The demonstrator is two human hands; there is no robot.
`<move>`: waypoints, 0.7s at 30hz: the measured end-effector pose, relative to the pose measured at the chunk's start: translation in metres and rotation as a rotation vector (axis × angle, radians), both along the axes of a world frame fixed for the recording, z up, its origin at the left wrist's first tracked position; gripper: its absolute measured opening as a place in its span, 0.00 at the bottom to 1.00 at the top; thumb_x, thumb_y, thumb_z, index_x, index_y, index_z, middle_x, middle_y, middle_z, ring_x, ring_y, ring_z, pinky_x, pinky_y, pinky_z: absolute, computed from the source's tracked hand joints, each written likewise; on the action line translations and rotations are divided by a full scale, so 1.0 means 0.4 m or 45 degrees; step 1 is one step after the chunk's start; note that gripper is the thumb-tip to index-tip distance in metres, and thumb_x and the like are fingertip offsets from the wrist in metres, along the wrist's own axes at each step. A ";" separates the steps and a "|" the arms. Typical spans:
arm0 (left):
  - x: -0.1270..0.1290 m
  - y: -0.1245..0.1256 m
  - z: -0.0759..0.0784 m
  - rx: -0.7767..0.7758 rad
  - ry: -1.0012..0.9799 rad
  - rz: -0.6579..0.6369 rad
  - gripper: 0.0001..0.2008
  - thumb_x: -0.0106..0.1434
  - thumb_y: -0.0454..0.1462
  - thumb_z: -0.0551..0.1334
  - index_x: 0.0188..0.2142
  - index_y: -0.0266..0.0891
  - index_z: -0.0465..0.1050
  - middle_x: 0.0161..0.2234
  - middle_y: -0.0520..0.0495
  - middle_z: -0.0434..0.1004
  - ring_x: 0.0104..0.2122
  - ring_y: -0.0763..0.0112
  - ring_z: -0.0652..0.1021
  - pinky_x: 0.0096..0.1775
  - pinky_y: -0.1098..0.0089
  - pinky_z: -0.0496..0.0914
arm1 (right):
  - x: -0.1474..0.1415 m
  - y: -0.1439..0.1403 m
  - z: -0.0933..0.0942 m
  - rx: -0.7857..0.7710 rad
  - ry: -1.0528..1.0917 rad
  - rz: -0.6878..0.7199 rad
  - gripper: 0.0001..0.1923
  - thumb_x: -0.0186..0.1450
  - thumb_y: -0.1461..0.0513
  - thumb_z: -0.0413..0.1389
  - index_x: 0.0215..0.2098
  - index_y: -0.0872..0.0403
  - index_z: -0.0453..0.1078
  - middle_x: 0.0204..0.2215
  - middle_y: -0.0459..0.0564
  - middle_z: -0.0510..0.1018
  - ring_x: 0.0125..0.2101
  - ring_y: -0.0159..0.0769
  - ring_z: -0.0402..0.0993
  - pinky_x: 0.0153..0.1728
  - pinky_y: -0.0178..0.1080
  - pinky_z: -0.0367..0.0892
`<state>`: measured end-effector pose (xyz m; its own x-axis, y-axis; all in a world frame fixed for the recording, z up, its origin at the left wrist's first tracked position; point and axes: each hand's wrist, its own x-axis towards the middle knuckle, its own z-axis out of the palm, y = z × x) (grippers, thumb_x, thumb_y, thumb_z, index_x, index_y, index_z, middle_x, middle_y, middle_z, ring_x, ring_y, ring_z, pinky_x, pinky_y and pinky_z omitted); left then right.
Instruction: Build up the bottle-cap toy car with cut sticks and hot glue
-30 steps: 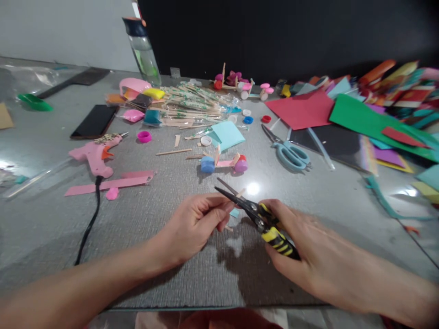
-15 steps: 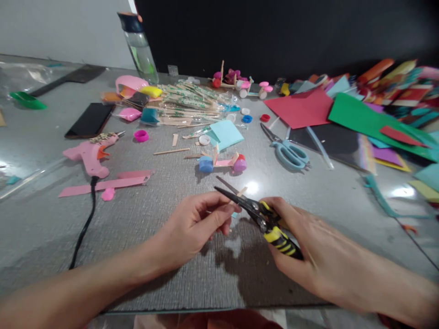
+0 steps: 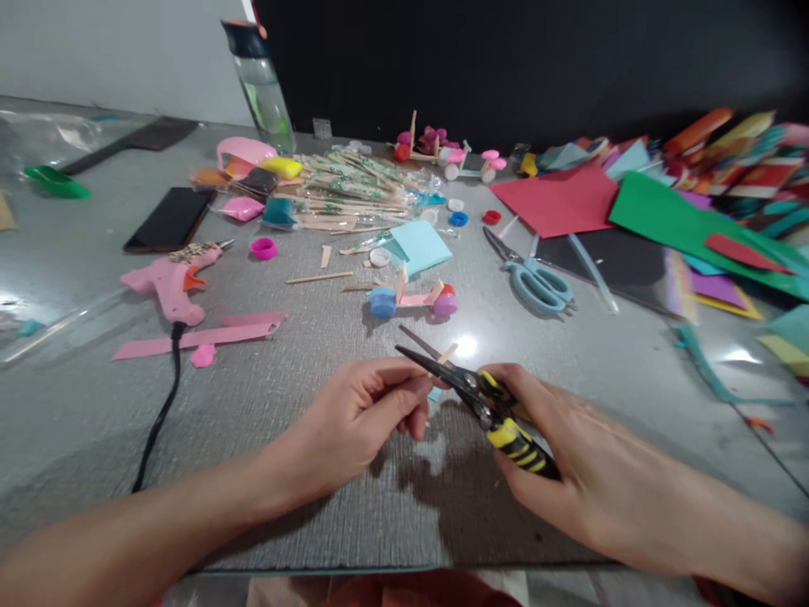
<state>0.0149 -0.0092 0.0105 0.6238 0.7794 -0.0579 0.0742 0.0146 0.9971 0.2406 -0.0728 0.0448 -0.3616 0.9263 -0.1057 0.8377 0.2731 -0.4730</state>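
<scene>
Snips (image 3: 480, 400) with yellow-black handles sit clenched in the right hand (image 3: 562, 447), blades parted around a small wooden stick (image 3: 446, 354) pinched by the left hand (image 3: 357, 413).

Bottle-cap cart (image 3: 412, 298) just beyond; bare tabletop (image 3: 265, 421) left

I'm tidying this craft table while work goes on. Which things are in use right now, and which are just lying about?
In use:
left hand pinching a small wooden stick
right hand gripping yellow-and-black snips, blades open around the stick

Lying about:
pink glue gun
blue scissors
bottle-cap cart
phone
water bottle
coloured paper
</scene>
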 end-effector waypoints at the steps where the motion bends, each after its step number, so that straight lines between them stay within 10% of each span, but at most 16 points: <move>1: 0.000 0.000 -0.001 0.009 0.003 0.000 0.16 0.71 0.35 0.56 0.25 0.37 0.70 0.21 0.55 0.72 0.22 0.80 0.67 0.25 0.75 0.60 | -0.001 0.000 0.000 0.013 -0.012 0.007 0.18 0.61 0.63 0.50 0.49 0.55 0.62 0.36 0.54 0.78 0.35 0.45 0.78 0.34 0.46 0.73; 21: 0.000 -0.005 -0.023 0.003 0.039 0.034 0.15 0.70 0.37 0.55 0.27 0.38 0.69 0.23 0.54 0.70 0.21 0.78 0.65 0.25 0.73 0.60 | 0.006 0.005 -0.025 0.169 -0.068 0.074 0.22 0.60 0.64 0.50 0.53 0.58 0.59 0.39 0.58 0.77 0.38 0.46 0.77 0.37 0.45 0.72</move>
<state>0.0150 -0.0111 0.0012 0.6008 0.7959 -0.0750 0.1044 0.0148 0.9944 0.2428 -0.0710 0.0347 -0.4121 0.9111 -0.0039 0.8418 0.3790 -0.3844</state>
